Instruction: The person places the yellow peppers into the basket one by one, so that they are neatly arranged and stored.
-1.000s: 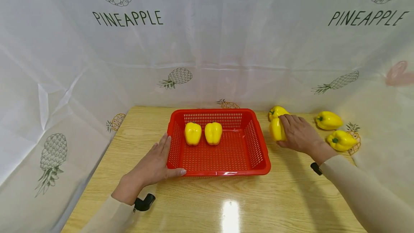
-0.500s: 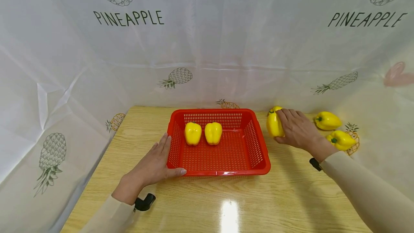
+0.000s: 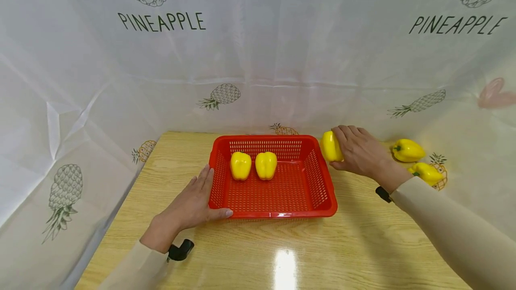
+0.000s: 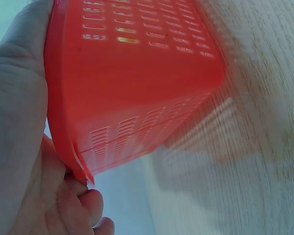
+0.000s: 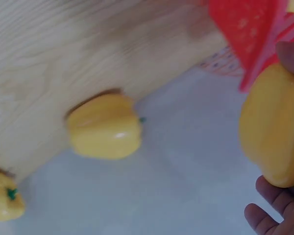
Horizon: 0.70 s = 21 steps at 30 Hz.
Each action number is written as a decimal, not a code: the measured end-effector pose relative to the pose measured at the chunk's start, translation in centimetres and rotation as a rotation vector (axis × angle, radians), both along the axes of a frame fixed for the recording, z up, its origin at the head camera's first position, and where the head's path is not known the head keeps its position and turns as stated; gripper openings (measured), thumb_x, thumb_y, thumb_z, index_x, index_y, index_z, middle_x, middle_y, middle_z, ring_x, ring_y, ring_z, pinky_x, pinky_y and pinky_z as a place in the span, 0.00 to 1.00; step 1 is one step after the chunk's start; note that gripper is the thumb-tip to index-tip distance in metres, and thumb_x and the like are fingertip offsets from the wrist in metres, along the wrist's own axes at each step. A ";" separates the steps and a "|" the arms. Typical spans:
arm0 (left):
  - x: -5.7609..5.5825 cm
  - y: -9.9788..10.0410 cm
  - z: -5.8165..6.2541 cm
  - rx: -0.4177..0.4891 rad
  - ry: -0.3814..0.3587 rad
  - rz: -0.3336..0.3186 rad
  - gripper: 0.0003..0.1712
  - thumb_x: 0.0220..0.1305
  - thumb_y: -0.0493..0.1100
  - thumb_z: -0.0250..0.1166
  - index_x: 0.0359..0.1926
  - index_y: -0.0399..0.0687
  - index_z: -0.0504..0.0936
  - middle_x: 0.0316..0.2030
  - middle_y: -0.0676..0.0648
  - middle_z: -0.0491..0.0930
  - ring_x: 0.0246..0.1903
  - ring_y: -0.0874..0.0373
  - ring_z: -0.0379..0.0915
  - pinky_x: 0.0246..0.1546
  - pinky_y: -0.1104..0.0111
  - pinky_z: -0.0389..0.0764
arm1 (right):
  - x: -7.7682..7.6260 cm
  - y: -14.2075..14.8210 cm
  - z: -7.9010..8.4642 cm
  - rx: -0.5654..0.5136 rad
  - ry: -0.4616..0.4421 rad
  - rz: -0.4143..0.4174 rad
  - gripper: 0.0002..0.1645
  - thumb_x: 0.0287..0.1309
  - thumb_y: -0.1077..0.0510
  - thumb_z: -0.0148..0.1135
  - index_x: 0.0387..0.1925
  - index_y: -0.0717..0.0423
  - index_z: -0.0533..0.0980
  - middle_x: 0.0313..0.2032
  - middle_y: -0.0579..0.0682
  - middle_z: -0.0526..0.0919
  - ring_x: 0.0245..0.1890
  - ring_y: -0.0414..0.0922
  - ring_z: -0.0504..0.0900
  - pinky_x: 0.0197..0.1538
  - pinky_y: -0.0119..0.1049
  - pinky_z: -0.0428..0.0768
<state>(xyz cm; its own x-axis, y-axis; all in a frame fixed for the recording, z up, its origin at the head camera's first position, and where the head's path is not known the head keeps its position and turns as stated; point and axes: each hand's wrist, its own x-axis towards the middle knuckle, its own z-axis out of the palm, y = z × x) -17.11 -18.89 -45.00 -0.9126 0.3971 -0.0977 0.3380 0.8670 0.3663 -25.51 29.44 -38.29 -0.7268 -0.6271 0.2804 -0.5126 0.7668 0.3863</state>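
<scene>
Grooved, plump yellow pepper (image 3: 332, 147) has shifted leftward, gripped in right hand (image 3: 359, 152); relaxed left hand (image 3: 191, 203) touches basket (image 3: 278, 214).

Bears, on the white sheet (image 3: 258, 50) in the head view, two printed words. Between 10 and 11 o'clock from view centre: reads first “PINEAPPLE” (image 3: 161, 22), in dark capitals on a single line. At 2 o'clock: reads second “PINEAPPLE” (image 3: 457, 25), likewise in dark capitals, leaning toward 1 o'clock.

A glossy yellow pepper (image 3: 331, 147) is held near the right rim of a red basket (image 3: 258, 215).
</scene>
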 end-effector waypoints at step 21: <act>-0.1 -0.3 0.1 -0.010 -0.008 -0.003 0.80 0.54 0.86 0.62 0.83 0.31 0.42 0.84 0.32 0.38 0.83 0.36 0.42 0.82 0.42 0.49 | -1.3 -8.4 -3.3 0.043 -0.195 0.064 0.59 0.52 0.26 0.74 0.66 0.67 0.67 0.56 0.61 0.78 0.56 0.58 0.79 0.63 0.52 0.82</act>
